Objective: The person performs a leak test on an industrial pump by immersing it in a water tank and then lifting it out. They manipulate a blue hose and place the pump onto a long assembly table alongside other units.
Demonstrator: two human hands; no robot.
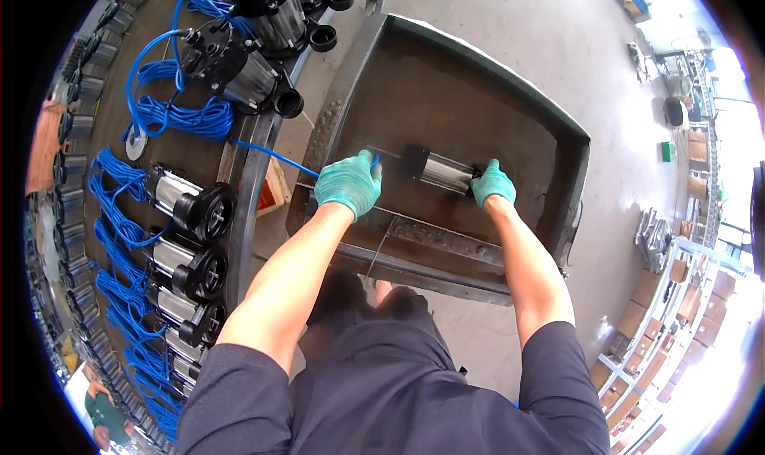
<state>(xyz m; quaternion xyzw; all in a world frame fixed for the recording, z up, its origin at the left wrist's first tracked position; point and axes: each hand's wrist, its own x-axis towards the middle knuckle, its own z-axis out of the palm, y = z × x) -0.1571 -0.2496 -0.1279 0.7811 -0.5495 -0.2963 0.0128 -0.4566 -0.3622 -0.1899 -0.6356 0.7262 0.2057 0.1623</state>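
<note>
A metal cylinder with black ends, which looks like a pump motor [446, 173], lies across a tank [478, 49] of brownish water. My right hand [494, 186], in a green glove, grips its right end; the fingertips are partly hidden there. My left hand [349, 186], also in a green glove, is closed round a blue cable [275, 155] above the tank's left side. The cable comes from the bench on the left and its end pokes out by my fingers. A thin line runs from near that hand toward the motor's left end.
On the bench to the left stand several black-and-silver pumps [239, 80] with coiled blue cables [183, 118]. More motors [179, 192] lie in a row nearer me. The bench's metal edge [253, 184] runs beside the tank. Shelves with cardboard boxes [645, 327] stand far right.
</note>
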